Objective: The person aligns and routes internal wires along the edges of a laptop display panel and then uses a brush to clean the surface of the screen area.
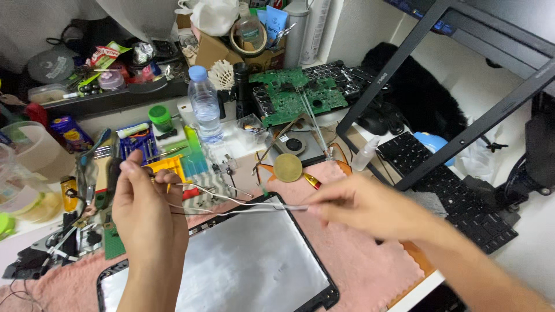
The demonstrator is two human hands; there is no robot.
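Biggest thing on my bench is the laptop lid panel point(243, 266), silver side up on the pink cloth point(358, 271) right in front of me, near edge of the table. Off to the right leans the empty black screen bezel point(462, 75), with a loose keyboard point(451, 185) lying under it. Farther back sits the green motherboard point(289, 92), and left of that a clear water bottle point(205, 107) with a blue cap. My left hand point(141, 208) is raised over the lid's far left corner, fingers pinched shut on one end of the thin cables point(231, 202). My right hand point(370, 205) is a bit blurry, but its fingertips are pinched on the other end, so the wires stretch between both hands just above the lid's far edge.
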